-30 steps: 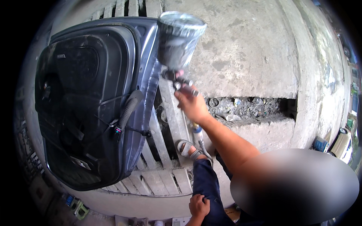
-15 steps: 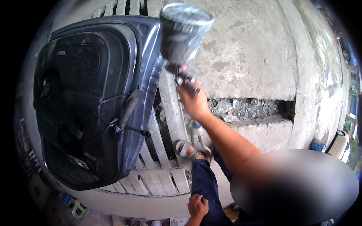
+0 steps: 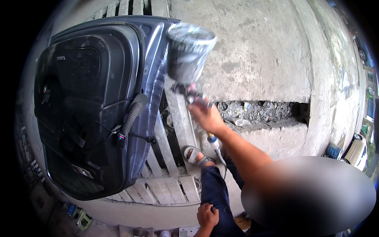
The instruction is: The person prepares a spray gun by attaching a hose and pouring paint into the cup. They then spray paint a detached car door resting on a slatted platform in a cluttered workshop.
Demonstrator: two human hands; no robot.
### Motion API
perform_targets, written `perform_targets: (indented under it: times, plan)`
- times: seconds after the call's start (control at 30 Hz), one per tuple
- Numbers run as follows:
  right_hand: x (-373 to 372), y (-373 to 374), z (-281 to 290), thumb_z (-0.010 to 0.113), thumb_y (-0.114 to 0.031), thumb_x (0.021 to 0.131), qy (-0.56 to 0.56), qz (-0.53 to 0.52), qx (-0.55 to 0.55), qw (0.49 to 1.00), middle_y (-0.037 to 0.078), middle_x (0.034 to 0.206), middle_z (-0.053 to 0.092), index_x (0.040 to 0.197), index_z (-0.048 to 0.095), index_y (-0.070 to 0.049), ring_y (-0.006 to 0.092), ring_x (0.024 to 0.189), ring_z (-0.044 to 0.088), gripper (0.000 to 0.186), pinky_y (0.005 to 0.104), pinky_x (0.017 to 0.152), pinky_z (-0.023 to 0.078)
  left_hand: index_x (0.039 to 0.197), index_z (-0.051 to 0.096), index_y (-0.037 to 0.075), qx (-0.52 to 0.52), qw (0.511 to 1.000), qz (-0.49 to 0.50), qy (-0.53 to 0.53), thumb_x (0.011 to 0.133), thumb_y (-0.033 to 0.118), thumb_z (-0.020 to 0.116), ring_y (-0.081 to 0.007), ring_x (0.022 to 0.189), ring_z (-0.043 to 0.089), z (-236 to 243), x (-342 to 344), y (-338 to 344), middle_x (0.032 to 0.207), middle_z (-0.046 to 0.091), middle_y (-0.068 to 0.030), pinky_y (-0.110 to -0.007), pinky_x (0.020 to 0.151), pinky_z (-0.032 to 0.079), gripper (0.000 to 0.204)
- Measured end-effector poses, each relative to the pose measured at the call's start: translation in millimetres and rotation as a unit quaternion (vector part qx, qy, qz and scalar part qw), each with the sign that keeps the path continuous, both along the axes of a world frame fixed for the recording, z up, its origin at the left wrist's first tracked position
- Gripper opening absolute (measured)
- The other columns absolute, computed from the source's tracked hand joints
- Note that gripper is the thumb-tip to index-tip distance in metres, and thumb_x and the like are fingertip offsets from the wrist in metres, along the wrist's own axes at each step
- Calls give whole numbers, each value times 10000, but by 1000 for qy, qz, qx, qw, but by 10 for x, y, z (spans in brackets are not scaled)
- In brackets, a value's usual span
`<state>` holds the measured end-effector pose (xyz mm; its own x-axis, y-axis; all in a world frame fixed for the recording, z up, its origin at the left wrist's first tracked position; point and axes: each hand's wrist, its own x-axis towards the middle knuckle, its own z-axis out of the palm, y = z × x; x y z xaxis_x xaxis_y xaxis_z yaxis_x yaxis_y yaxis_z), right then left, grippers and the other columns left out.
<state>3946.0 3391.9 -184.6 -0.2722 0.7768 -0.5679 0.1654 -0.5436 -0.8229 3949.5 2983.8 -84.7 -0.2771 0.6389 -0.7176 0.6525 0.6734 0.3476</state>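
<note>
My right hand (image 3: pixel 206 118) is closed around the grip of a spray gun (image 3: pixel 192 94). A large paint cup (image 3: pixel 186 59), grey and streaked, sits on top of the gun and is blurred by motion. The gun is beside the right edge of a dark blue-grey car door (image 3: pixel 152 79); I cannot tell whether it touches it. The door lies with its black inner trim up, and a corrugated cable sleeve (image 3: pixel 134 112) sticks out near its edge. From below my right hand hangs an air hose (image 3: pixel 218 152). My left hand (image 3: pixel 208 216), its fingers curled, rests on my trouser leg with nothing visible in it.
Concrete slats (image 3: pixel 167 142) with gaps lie beneath the door. To the right, a rubble-filled trench (image 3: pixel 264 112) cuts the concrete floor (image 3: pixel 260 51). My sandalled foot (image 3: pixel 194 155) is by the slats. A blue container (image 3: pixel 333 151) and a parked car (image 3: pixel 355 152) are at far right.
My right hand and the spray gun have moved nearer to me along the door's edge. The hose has swung to the right. My left hand stays on my leg.
</note>
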Motion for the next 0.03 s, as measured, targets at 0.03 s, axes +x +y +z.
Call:
perform_targets:
  times: [0.03]
  plan:
    - [6, 120, -72, 670, -305, 892, -11, -28, 9, 1000, 58, 779, 627, 1150, 546, -70, 151, 647, 616, 370, 314, 627, 512, 836, 700, 95, -4, 1000, -3, -1, 727, 215, 617, -309, 950, 596, 6, 4, 13, 990, 644, -84, -457, 765, 499, 182]
